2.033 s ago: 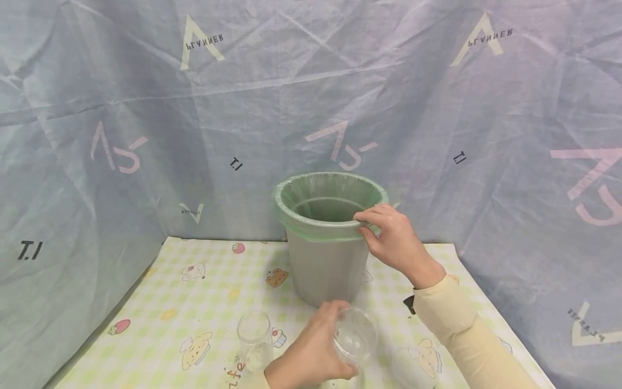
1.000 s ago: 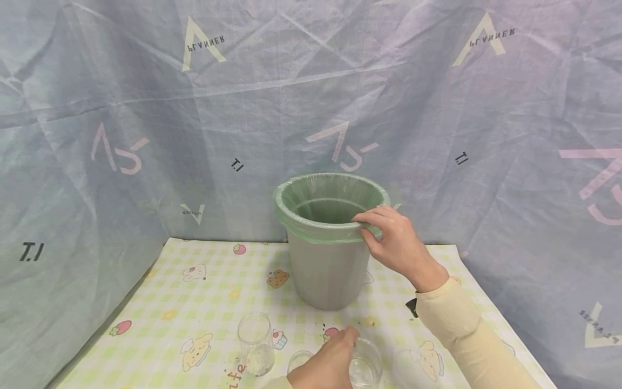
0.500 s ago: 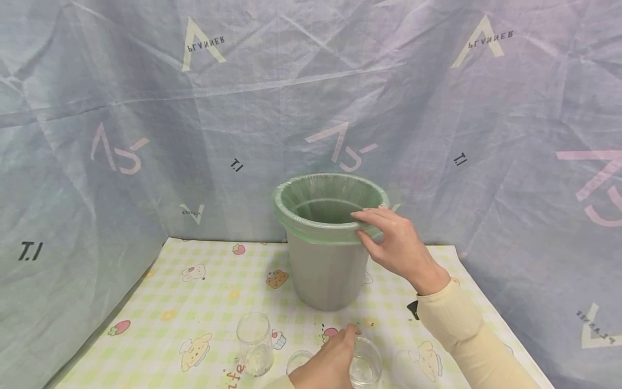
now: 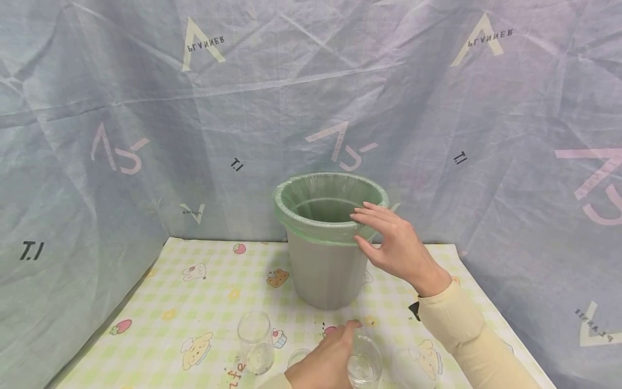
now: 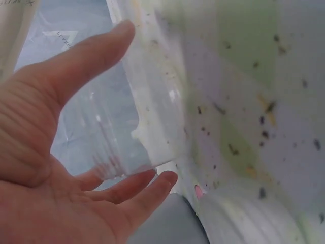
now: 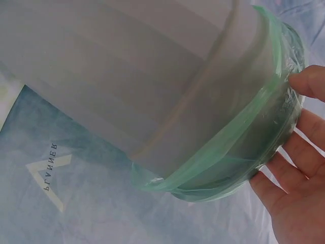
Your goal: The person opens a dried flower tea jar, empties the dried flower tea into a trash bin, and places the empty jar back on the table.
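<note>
A grey bin (image 4: 328, 275) with a green bag (image 4: 318, 233) folded over its rim stands at the back of the table. My right hand (image 4: 398, 243) has its fingers spread at the bin's right front rim; in the right wrist view the fingertips touch the bag's edge. Below, a clear jar (image 4: 366, 362) stands on the cloth, its bottom partly out of frame. My left hand (image 4: 326, 359) is at its left side. In the left wrist view, thumb and fingers are spread loosely about the jar (image 5: 114, 132), thumb off its wall.
Another clear jar (image 4: 256, 343) with bits at its bottom stands to the left. A small clear round piece (image 4: 298, 356) is partly hidden behind the left hand. Dark specks lie on the checked cloth (image 5: 264, 134). Printed fabric (image 4: 272, 124) hangs behind.
Two seconds ago my left hand held the clear jar nearer the bin; it came down towards me onto the cloth, and the grasp loosened. The right hand's fingers have opened out from the rim.
</note>
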`<state>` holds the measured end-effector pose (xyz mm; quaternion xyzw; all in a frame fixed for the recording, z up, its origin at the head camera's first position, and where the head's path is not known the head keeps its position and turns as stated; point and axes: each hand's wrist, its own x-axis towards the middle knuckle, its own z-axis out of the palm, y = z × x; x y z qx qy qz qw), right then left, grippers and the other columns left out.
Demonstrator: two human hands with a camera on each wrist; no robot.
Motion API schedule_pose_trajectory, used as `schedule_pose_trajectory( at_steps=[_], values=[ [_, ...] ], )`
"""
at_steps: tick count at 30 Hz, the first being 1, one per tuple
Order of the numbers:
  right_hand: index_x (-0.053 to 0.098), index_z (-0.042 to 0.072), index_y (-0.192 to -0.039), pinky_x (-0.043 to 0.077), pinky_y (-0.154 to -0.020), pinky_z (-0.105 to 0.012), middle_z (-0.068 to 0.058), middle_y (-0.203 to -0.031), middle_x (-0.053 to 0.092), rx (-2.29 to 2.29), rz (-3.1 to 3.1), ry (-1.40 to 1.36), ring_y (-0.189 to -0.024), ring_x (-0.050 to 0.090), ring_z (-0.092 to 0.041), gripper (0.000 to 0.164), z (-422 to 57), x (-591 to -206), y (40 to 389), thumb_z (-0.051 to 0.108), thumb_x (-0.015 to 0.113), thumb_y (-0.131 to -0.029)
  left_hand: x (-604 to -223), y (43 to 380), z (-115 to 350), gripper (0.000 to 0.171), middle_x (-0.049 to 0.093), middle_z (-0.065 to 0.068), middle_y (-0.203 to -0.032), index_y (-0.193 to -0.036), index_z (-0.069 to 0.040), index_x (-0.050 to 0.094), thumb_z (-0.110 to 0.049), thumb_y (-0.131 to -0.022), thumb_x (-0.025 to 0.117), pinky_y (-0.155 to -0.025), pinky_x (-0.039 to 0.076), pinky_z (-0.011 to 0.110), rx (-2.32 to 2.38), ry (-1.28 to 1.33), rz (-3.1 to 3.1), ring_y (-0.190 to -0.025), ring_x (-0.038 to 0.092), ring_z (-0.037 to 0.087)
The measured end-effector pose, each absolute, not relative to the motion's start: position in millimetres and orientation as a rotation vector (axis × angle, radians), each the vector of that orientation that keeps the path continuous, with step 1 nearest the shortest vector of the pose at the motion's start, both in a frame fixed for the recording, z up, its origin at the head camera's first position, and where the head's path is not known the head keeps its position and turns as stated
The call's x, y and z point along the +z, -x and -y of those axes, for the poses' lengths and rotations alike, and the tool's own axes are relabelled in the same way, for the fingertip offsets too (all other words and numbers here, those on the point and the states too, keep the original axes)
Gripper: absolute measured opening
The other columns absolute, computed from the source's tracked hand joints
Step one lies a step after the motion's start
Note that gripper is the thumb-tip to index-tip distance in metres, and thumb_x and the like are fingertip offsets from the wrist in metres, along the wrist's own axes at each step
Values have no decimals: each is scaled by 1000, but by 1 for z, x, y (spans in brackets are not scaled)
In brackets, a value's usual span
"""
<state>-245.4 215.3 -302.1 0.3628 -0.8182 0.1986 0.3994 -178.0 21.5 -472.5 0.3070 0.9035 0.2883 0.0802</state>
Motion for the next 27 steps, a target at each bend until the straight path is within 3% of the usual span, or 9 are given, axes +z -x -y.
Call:
schedule_pose_trajectory(
  at_steps=[3,9,15,20,27],
  values=[
    [71,8,-130,48,-108,-52,-10,-133,69,500,2070,-921,-136,56,-29,46,-215,-302,245,13,82,-86,-466,176,-17,127,60,4,-135,-158,-20,31,-47,-55,102,-95,57,43,859,-875,-2677,-119,61,22],
    [70,8,-133,45,-111,-52,-11,-137,67,500,2070,-930,-137,56,-31,49,-216,-302,244,12,82,-85,-451,170,-8,130,45,9,-156,-161,-17,30,-69,-58,91,-107,49,52,770,-846,-2702,-142,46,33],
    [71,9,-132,37,-114,-62,-10,-137,67,513,2059,-918,-135,57,-32,48,-218,-301,243,11,82,-85,-434,167,-2,116,47,9,-154,-157,-8,36,-58,-68,92,-107,49,45,824,-864,-2770,-140,46,27],
    [71,10,-131,32,-116,-65,-10,-137,67,511,2065,-895,-134,58,-32,47,-219,-300,239,13,81,-86,-418,170,10,115,40,16,-160,-159,-1,31,-56,-75,88,-111,44,54,938,-828,-2778,-147,40,35],
    [70,13,-133,30,-118,-63,-8,-137,67,520,2056,-879,-134,58,-33,46,-223,-302,230,15,79,-88,-391,173,30,105,34,20,-164,-161,0,27,-54,-86,78,-113,40,59,1044,-805,-2850,-150,33,39]
  ],
)
